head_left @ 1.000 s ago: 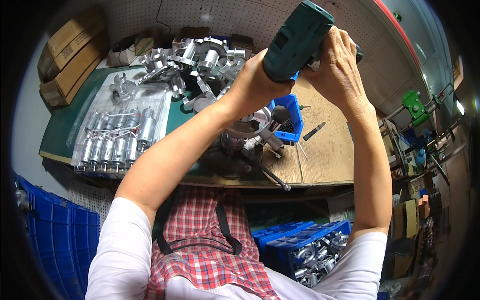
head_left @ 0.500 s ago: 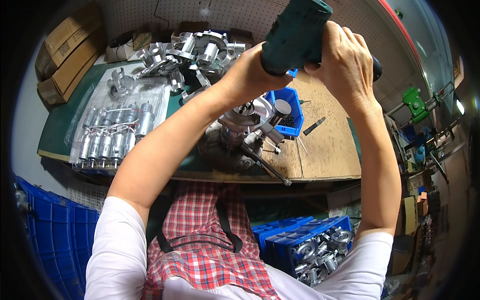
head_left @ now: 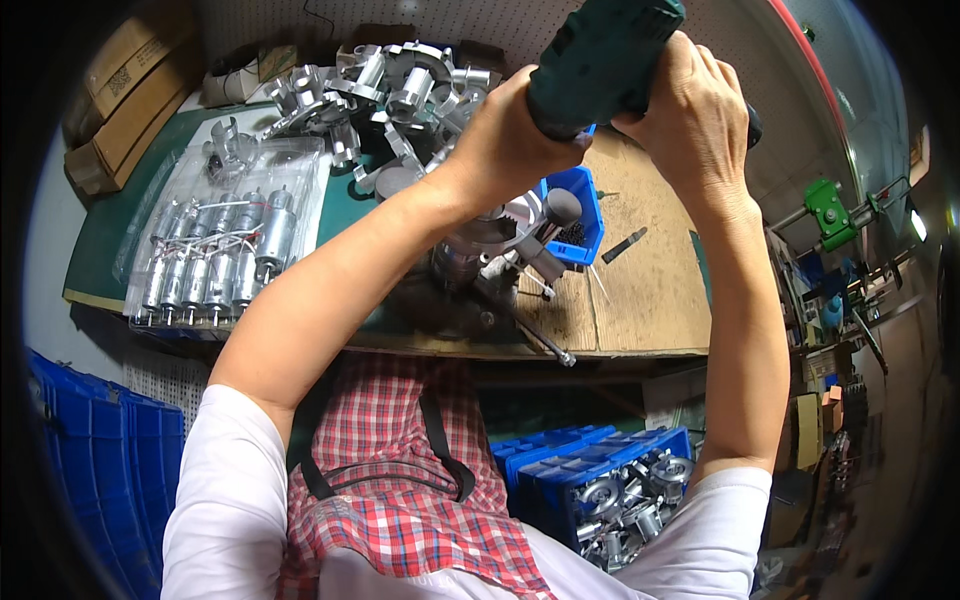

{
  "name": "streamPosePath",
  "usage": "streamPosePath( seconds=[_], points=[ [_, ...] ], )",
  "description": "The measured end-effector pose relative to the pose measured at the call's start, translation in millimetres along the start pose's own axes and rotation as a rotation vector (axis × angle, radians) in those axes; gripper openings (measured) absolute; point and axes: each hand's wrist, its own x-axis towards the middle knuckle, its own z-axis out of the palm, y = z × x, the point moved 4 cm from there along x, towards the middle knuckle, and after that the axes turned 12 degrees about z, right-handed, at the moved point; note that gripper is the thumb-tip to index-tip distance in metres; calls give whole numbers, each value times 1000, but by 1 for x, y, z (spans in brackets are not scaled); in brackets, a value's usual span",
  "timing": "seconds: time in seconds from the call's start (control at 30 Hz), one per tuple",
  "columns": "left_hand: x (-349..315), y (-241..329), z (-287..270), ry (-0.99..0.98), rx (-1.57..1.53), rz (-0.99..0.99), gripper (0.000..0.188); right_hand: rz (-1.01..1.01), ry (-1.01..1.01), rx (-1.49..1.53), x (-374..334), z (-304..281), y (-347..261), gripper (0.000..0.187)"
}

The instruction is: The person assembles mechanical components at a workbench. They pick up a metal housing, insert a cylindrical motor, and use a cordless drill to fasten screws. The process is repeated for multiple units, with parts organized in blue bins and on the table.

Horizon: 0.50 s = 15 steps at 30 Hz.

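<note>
Both my hands hold a dark green power drill [head_left: 600, 65] up over the workbench. My right hand [head_left: 692, 130] is wrapped round its handle. My left hand [head_left: 505, 145] is closed about the drill's lower, front end. Below my left hand stands a clamping fixture [head_left: 458, 262] with a long lever, and a silvery metal part [head_left: 520, 212] sits on it, partly covered by my wrist. The drill's tip is hidden behind my left hand, so I cannot tell whether it touches that part.
A blue bin [head_left: 598, 222] of small black screws sits right of the fixture, near a black-handled tool [head_left: 625, 245] on cardboard. Left lies a plastic tray [head_left: 150, 190] of several small motors [head_left: 277, 230]. Metal castings [head_left: 410, 95] are heaped behind. A blue crate [head_left: 545, 490] of metal parts stands below.
The drill and both hands have shifted slightly in the picture, while the bench has slid a little left and up. My grip on the drill looks the same.
</note>
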Motion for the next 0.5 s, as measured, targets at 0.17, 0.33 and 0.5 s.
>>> streamPosePath(
  seconds=[0.17, 0.33, 0.5],
  points=[
    [1, 0, 1, -49, -2, -42, 45, 63, -109, -18, -5, -4, 1, 68],
    [-5, 11, 5, -26, 91, 38, 41, 40, -121, 166, -11, 0, 5, 75],
    [15, 14, -1, 117, 64, 84, 40, -12, -168, 510, 13, 15, 14, 74]
  ],
)
